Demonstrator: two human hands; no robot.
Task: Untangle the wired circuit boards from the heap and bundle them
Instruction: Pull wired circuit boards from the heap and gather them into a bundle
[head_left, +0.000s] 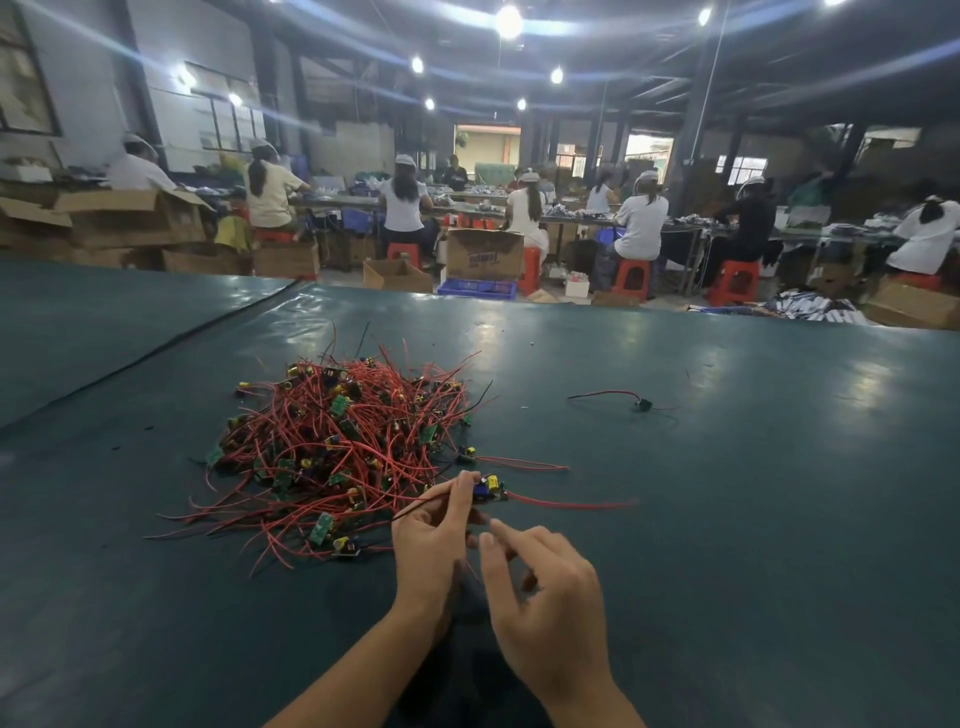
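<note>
Circuit board pinched by left hand just right of the heap, toward the green table's near edge, red lead running rightward; right hand, empty with fingers loosely spread, sits nearer that lead.

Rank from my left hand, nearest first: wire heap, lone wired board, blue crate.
1. Heap of wired boards, just left of the left hand.
2. Lone wired board, farther off to the right.
3. Blue crate, beyond the table.
</note>
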